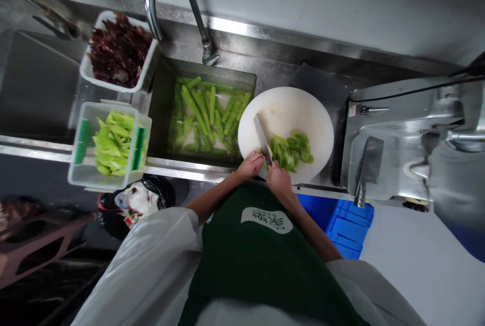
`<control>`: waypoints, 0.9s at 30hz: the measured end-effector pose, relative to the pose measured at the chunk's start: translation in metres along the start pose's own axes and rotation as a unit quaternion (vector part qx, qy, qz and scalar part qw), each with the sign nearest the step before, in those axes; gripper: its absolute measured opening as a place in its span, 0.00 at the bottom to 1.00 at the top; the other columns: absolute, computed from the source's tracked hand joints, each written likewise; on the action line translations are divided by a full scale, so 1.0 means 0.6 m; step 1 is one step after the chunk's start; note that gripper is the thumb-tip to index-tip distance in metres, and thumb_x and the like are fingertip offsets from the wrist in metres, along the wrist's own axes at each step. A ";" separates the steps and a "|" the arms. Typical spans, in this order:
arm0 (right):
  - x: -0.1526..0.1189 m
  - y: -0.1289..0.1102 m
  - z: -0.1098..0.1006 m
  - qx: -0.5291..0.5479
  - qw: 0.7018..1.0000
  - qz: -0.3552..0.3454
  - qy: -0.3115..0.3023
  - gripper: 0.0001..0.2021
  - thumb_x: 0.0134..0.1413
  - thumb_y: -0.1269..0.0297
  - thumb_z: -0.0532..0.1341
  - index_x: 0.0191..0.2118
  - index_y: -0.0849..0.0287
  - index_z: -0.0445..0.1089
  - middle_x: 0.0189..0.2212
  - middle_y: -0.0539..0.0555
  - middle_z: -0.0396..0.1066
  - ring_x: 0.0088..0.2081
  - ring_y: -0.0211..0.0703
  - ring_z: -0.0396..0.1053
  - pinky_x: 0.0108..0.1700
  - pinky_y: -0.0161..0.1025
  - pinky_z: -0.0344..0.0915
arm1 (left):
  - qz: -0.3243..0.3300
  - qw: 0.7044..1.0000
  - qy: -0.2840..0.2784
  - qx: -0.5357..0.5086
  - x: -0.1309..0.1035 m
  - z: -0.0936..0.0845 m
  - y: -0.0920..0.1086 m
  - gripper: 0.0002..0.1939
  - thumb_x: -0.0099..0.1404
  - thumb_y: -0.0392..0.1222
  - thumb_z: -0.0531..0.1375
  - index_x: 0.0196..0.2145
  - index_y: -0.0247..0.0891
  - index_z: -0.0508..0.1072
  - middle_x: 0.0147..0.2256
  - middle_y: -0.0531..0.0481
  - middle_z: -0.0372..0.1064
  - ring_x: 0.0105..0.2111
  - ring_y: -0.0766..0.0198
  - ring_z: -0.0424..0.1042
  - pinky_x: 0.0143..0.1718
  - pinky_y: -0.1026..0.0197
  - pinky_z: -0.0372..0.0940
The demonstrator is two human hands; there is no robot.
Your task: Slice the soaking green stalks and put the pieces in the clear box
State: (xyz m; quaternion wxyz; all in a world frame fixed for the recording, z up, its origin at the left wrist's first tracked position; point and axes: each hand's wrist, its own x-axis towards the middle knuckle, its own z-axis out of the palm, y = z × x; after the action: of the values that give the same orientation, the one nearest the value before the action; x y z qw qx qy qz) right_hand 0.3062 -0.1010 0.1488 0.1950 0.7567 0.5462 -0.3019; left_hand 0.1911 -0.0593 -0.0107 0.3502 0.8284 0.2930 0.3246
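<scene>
At the near edge of a round white cutting board (pixel 318 113), my right hand (pixel 279 179) grips a kitchen knife (pixel 261 134), its blade pointing away from me. My left hand (pixel 251 165) is closed just left of the blade, fingertips pressed on a green stem piece that they mostly hide. To the right of the knife lies a loose pile of thin green stem slices (pixel 290 151), which look like celtuce. Left of the board, several peeled green stems (pixel 204 108) sit in water in the sink basin (pixel 161 113).
A clear plastic tub (pixel 81 177) of cut green slices stands on the sink's left front edge. Behind it, a white basket (pixel 88 76) holds dark red leaves. A faucet (pixel 199 17) arches over the basin. At right, a cleaver (pixel 367 164) lies on a metal machine. A bin (pixel 162 189) stands below.
</scene>
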 end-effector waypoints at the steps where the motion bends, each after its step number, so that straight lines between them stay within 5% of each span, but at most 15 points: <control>1: -0.001 0.001 0.000 -0.001 1.000 0.000 -0.001 0.17 0.67 0.66 0.41 0.50 0.65 0.62 0.39 0.67 0.75 0.42 0.53 0.75 0.41 0.41 0.64 | 0.000 1.000 0.003 0.000 0.000 0.001 0.000 0.17 0.74 0.41 0.45 0.45 0.34 0.71 0.39 0.40 0.68 0.40 0.59 0.66 0.44 0.52 0.68; 27: 0.009 -0.001 0.014 0.019 1.000 0.007 0.007 0.18 0.66 0.65 0.42 0.51 0.66 0.63 0.40 0.68 0.75 0.43 0.55 0.74 0.42 0.42 0.63 | 0.047 0.997 -0.047 -0.028 -0.004 -0.021 -0.008 0.18 0.74 0.42 0.44 0.43 0.34 0.72 0.40 0.40 0.70 0.43 0.60 0.68 0.46 0.54 0.69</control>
State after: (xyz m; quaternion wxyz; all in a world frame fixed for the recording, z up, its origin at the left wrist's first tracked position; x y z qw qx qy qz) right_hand 0.3046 -0.1022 0.1390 0.1785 0.7662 0.5365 -0.3054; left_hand 0.1792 -0.0531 -0.0085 0.3708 0.8453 0.2283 0.3096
